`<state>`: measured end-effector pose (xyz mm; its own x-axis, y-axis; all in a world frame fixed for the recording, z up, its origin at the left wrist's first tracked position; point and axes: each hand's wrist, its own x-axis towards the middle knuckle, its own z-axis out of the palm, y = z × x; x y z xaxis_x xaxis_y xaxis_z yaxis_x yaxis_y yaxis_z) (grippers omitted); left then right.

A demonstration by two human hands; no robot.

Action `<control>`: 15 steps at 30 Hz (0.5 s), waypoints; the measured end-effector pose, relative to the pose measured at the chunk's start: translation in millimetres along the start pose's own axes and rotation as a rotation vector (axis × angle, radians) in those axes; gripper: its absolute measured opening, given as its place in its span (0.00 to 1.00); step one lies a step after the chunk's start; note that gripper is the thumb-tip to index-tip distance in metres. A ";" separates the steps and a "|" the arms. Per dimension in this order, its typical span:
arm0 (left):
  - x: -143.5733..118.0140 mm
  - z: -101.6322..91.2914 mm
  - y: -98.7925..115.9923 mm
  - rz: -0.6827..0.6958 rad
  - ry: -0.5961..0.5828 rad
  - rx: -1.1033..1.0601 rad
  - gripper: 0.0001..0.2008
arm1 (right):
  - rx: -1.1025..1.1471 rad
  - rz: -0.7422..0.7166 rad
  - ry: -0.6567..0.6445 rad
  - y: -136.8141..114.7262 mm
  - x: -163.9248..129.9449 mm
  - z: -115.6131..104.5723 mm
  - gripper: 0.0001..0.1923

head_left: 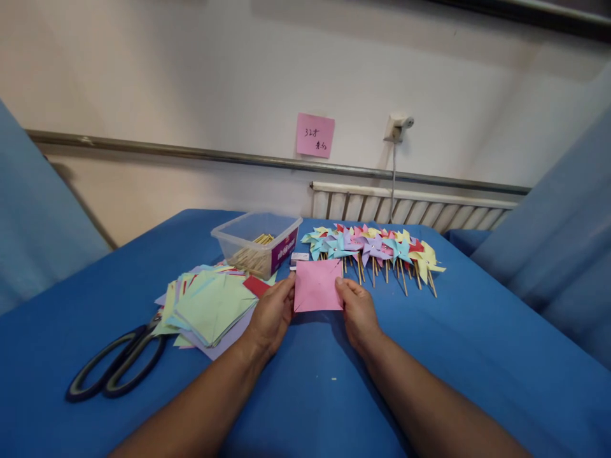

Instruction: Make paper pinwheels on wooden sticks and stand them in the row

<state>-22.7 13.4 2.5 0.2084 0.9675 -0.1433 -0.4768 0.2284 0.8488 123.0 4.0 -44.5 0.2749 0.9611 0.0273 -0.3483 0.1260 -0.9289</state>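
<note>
1. Pink paper square (317,285), with diagonal creases, lies flat on the blue tabletop (477,356) at centre. Being square, it has no long axis; its edges run roughly parallel to the near tabletop edge.
2. Left hand (270,316) pinches the square's left edge with thumb and fingertips; right hand (358,312) pinches the right edge near the lower corner. Both hands rest on the tabletop.
3. Open room: bare blue surface lies in front of the hands and to the right of the square.
4. Left of the square, just beside the left hand: a loose stack of cut paper squares (210,305), mostly green, with black-handled scissors (117,362) farther left.
5. Behind the square: a clear plastic box (258,240) holding wooden sticks (251,257), and a row of finished paper pinwheels (375,249) on sticks, their handles pointing toward the person, close to the square's far right corner.
6. Wall behind bears a pink note (315,135).
</note>
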 end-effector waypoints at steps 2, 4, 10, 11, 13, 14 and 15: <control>-0.4 -0.9 -2.3 -0.026 -0.001 0.043 0.15 | -0.047 -0.020 -0.016 -1.8 -0.1 -1.0 0.15; -1.2 -2.5 -5.4 -0.056 -0.022 0.100 0.17 | -0.085 -0.036 -0.044 -2.9 -0.3 -1.9 0.15; -2.4 -2.7 -7.4 -0.055 -0.018 0.122 0.19 | -0.148 -0.095 -0.047 -4.2 -0.9 -0.7 0.15; -1.8 -2.1 -6.1 -0.040 0.018 0.104 0.19 | -0.141 -0.096 -0.032 -4.6 -0.7 0.0 0.16; -0.2 -0.9 -3.0 -0.007 0.087 0.066 0.16 | -0.131 -0.082 -0.009 -5.3 -0.2 1.4 0.21; 0.7 -0.4 -1.5 0.004 0.112 0.050 0.15 | -0.137 -0.077 -0.001 -5.6 -0.3 2.1 0.22; 1.6 0.0 -0.1 0.005 0.133 0.034 0.13 | -0.148 -0.078 0.011 -5.9 -0.6 2.6 0.23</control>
<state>-22.3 14.9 2.2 0.0895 0.9751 -0.2030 -0.4475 0.2215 0.8664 122.6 3.3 -38.1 0.3061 0.9469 0.0986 -0.1901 0.1622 -0.9683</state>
